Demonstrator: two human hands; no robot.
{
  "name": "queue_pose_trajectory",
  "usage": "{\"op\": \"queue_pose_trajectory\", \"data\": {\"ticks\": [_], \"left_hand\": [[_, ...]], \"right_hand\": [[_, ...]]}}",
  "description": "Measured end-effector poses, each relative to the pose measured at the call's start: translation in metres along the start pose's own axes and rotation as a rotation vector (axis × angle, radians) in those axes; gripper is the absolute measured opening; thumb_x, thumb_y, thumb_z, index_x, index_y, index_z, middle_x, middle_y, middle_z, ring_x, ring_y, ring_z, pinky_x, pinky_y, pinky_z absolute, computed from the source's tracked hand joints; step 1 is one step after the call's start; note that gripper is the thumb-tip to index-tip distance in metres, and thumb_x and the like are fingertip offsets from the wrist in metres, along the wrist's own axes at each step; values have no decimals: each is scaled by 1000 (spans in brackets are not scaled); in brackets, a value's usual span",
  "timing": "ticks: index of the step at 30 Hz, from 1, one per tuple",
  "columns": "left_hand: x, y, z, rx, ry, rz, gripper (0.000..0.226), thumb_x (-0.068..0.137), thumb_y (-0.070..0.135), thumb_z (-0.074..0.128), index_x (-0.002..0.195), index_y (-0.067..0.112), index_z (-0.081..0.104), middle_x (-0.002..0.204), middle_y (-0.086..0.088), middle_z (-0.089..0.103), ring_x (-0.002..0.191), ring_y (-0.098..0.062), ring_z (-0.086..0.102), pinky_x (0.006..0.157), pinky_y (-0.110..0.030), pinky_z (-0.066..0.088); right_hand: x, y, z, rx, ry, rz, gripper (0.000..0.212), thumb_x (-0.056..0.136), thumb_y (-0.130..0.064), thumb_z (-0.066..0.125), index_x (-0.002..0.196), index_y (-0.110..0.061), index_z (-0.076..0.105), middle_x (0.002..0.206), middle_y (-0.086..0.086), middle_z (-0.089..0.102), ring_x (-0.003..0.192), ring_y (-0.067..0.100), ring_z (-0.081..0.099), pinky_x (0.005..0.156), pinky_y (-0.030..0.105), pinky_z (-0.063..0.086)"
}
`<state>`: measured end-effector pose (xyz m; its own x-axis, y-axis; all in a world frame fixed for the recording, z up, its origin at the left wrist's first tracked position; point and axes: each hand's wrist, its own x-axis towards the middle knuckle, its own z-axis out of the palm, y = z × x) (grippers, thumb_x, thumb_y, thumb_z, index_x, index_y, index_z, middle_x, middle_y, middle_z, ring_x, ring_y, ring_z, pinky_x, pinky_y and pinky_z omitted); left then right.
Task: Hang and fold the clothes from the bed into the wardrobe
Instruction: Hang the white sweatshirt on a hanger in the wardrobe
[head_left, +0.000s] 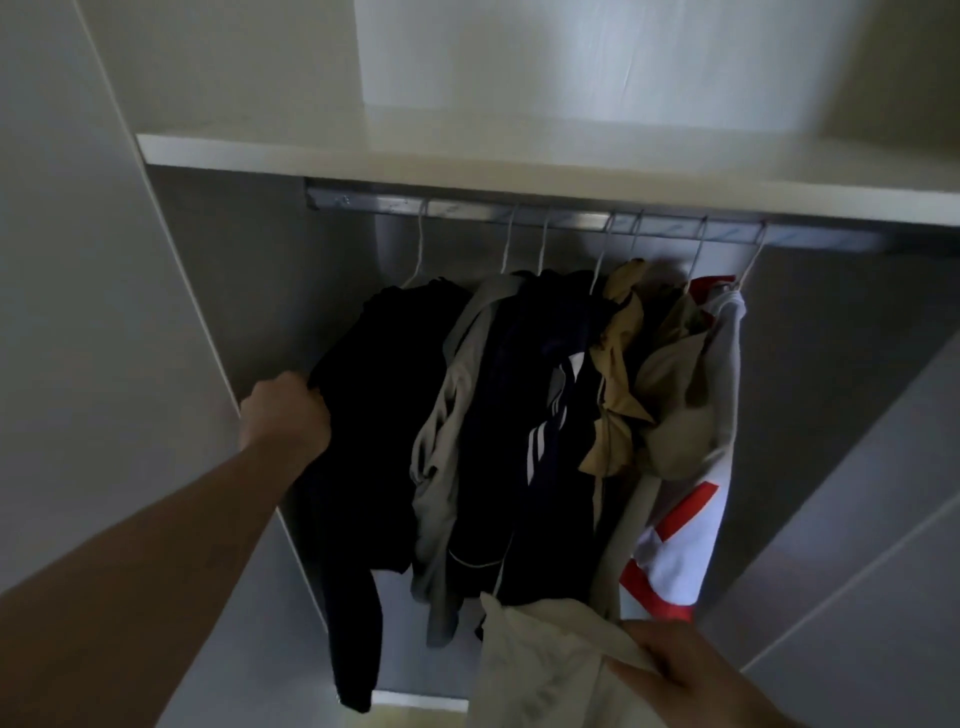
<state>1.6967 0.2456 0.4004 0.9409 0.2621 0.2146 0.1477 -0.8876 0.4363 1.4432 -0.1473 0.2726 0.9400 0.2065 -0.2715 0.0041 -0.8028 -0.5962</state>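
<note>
The wardrobe (208, 270) stands open, with a white shelf (467, 150) across the top and a metal rail (519, 213) just under it. Seven wire hangers hook over the rail, and the clothes on them bunch together in the middle of the view.

Toward 9 o'clock, the left hand (283, 415) reaches in on an outstretched arm. Its fingers curl over the left edge of the black garment (374, 415), the leftmost piece on the rail, and grip it. To the right of that hang, in order, a grey top (452, 415), a navy jacket with white stripes (535, 415), a tan shirt (618, 374), an olive-beige garment (680, 405), and at 3 o'clock of the group a white shirt with red blocks (691, 519). These pieces press against one another.

At 5 o'clock, at the bottom edge, the right hand (685, 670) pinches a cream cloth (540, 670) between thumb and fingers. The cloth is held in front of the hanging clothes, below the jacket's hem, and it runs out of view at the bottom.
</note>
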Motion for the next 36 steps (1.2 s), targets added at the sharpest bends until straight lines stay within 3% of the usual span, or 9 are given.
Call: {"op": "queue_pose_trajectory", "data": {"ticks": [5,9,12,16,19,22,29,32,36], "left_hand": [[-48,11,-3,-37,-181,73,43,97,27,60,135,9,52,118,-29,65,108,-52,63,87,-50,51],[-107,17,-20,-107,-300,123,66,91,20,66,149,9,36,141,-25,49,121,-47,56,97,-50,48],[-165,26,-39,-253,-493,269,52,89,10,67,140,14,55,136,-16,56,119,-35,61,103,-40,51],[-262,38,-61,-310,-913,647,47,88,8,72,132,18,61,130,0,61,120,-14,58,98,-5,39],[-332,51,-63,-245,-1088,870,53,88,31,74,133,6,61,134,-3,61,120,-10,53,105,-18,36],[-374,70,-68,-231,-1006,815,12,97,37,66,94,27,62,106,4,69,99,-16,64,90,-36,50],[-431,115,-103,-402,-896,726,17,86,46,40,75,41,50,68,11,58,61,-9,55,57,-31,44],[-464,139,-112,-422,-851,722,17,87,40,41,71,35,47,65,9,54,57,-9,50,54,-22,35],[-509,156,-120,-396,-777,623,22,88,24,51,67,19,47,59,-1,49,54,-8,45,55,-31,38]], "right_hand": [[-38,-64,-14,129,59,-44,21,97,-44,61,76,-45,64,61,-8,58,58,1,53,58,18,38],[-74,-75,-12,144,64,-11,25,99,-42,60,76,-34,56,57,-12,46,54,-2,44,53,21,33],[-110,-84,-10,166,95,7,30,94,-57,53,73,-35,55,56,-13,44,53,-1,41,52,20,33],[-162,-102,-10,186,82,15,32,101,-43,57,69,-39,53,55,-16,46,51,0,45,54,14,33],[-197,-113,-16,170,66,17,31,101,-36,58,71,-31,51,55,-15,45,50,3,44,52,14,32],[-232,-115,-21,196,73,35,26,101,-40,57,80,-25,58,60,-12,45,54,4,43,54,18,34],[-325,-79,-20,286,182,114,29,95,-64,55,93,-36,64,82,-15,63,75,2,57,72,25,46],[-379,-48,-20,293,192,183,28,89,-56,66,114,-43,64,106,-22,66,101,-2,61,86,18,48],[-456,12,-52,306,280,337,15,92,-33,72,104,-42,69,101,-18,73,95,0,69,85,18,54]]}}
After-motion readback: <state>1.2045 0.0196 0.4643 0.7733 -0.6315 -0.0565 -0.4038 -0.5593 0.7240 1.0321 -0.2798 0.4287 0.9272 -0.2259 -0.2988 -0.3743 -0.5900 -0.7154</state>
